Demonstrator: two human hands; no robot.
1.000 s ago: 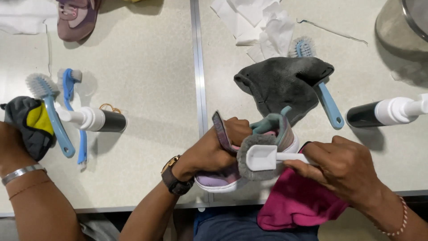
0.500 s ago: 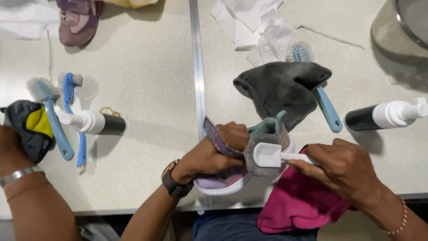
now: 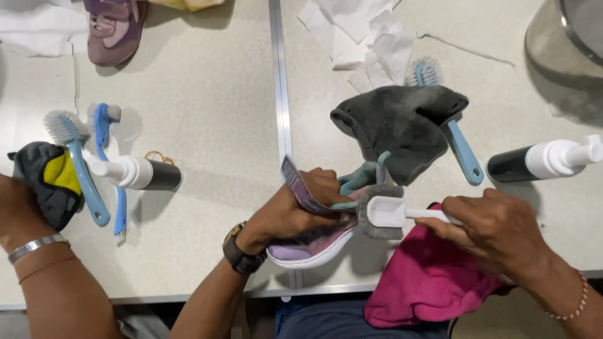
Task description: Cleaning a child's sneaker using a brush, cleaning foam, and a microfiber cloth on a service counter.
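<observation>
Head view: left hand (image 3: 300, 210) grips shoe (image 3: 314, 242); right hand (image 3: 496, 229) holds brush (image 3: 392, 212).

Even, bright overhead light fell on the pale table (image 3: 207, 207), with soft shadows spreading toward three o'clock from the bottles (image 3: 135, 172). No glare showed. The hands looked slightly motion-blurred; the frame's edges stayed mostly undistorted.

Bare table (image 3: 207, 81) left of shoe (image 3: 314, 242); grey cloth (image 3: 402, 129), pink cloth (image 3: 433, 276) crowd right side.
</observation>
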